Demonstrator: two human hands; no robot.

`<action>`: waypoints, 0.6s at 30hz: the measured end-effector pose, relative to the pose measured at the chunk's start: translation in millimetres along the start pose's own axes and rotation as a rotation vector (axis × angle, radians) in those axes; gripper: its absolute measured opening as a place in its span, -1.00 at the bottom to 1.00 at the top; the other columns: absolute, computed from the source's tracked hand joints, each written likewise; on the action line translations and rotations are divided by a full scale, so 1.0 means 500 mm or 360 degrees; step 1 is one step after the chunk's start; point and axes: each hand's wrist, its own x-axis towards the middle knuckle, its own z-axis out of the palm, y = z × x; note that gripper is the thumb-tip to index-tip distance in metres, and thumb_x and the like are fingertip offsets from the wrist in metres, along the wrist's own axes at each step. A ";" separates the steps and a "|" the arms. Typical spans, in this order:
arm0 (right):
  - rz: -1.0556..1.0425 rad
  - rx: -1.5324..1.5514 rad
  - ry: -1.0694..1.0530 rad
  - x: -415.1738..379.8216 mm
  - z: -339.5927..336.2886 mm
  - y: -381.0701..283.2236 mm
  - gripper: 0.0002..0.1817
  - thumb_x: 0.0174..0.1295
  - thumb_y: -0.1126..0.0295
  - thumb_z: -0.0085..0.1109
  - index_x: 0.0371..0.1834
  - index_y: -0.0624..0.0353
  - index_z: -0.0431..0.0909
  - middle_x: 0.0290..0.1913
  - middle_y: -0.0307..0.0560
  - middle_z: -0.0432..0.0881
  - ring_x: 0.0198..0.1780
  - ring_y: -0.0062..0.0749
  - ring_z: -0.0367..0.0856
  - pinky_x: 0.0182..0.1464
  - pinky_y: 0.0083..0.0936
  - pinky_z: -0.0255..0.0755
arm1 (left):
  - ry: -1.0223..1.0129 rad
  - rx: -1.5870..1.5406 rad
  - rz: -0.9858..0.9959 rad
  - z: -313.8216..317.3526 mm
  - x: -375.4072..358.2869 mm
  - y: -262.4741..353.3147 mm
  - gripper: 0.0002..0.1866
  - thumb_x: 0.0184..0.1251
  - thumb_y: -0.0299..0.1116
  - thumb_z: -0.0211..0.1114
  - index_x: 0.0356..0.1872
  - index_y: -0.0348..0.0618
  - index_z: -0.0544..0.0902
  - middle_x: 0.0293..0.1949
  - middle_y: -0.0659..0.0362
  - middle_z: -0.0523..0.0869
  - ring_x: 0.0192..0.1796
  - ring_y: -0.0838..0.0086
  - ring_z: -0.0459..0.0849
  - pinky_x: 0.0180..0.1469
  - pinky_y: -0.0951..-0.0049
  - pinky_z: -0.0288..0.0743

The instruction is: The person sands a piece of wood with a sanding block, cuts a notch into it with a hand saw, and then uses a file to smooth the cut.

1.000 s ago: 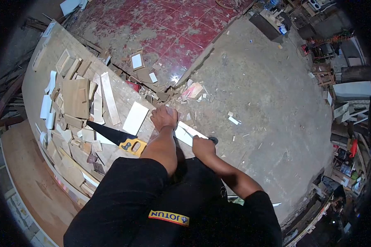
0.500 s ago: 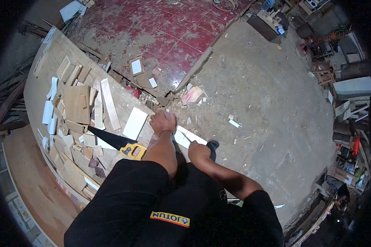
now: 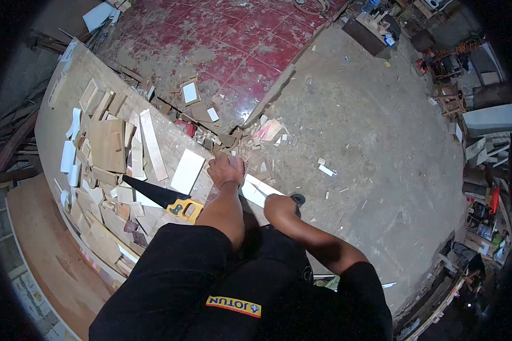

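Note:
A narrow white board point(image 3: 254, 191) lies in front of me, between my hands. My left hand point(image 3: 226, 170) is at its far left end, fingers curled down and closed; what they grip is hidden beneath them. My right hand point(image 3: 280, 208) is closed at the board's near side, its fingers mostly out of sight under the wrist. A thin dark tool point(image 3: 260, 189) projects from it over the white face; its kind cannot be made out. A handsaw point(image 3: 184, 208) with a yellow handle and black blade rests on the worktable left of my left forearm.
The wooden worktable point(image 3: 173, 135) carries a white rectangular panel point(image 3: 188, 171), a pale wood strip point(image 3: 152, 145) and a heap of offcuts around a brown board point(image 3: 107, 145). Scraps litter the concrete floor point(image 3: 370, 165) and red tiles point(image 3: 222, 40). Clutter lines the right side.
My right hand has shifted slightly to the right along the white board. My left hand stays in place, and the whole view has moved a little.

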 end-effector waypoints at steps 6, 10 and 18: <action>0.0027 0.0074 0.0152 0.120 0.073 -0.043 -0.78 0.30 0.39 0.11 -0.15 0.12 0.77 -0.15 0.08 0.80 -0.12 -0.12 0.82 -0.20 -0.24 0.68 | -0.0043 0.0028 -0.0023 -0.004 0.001 0.001 -0.47 0.29 0.17 0.16 -0.03 -0.10 0.63 0.07 0.02 0.67 0.20 0.10 0.50 0.26 0.06 0.32; 0.0172 0.0002 -0.0107 -0.001 -0.021 -0.035 -0.78 0.32 0.40 0.14 -0.11 0.13 0.76 -0.10 0.00 0.80 -0.06 -0.17 0.81 -0.17 -0.28 0.69 | 0.0011 0.0038 0.0045 0.010 0.003 -0.009 -0.46 0.29 0.17 0.15 -0.03 -0.10 0.62 0.07 0.02 0.67 0.19 0.09 0.51 0.24 0.04 0.34; 0.0245 -0.0040 -0.0211 0.082 0.025 -0.106 -0.73 0.26 0.36 0.25 0.00 0.01 0.78 -0.02 -0.11 0.80 -0.01 -0.22 0.80 -0.13 -0.33 0.68 | 0.0068 0.0050 0.0045 0.005 0.001 -0.004 -0.45 0.31 0.20 0.14 -0.02 -0.10 0.63 0.05 0.02 0.68 0.18 0.08 0.52 0.23 0.06 0.35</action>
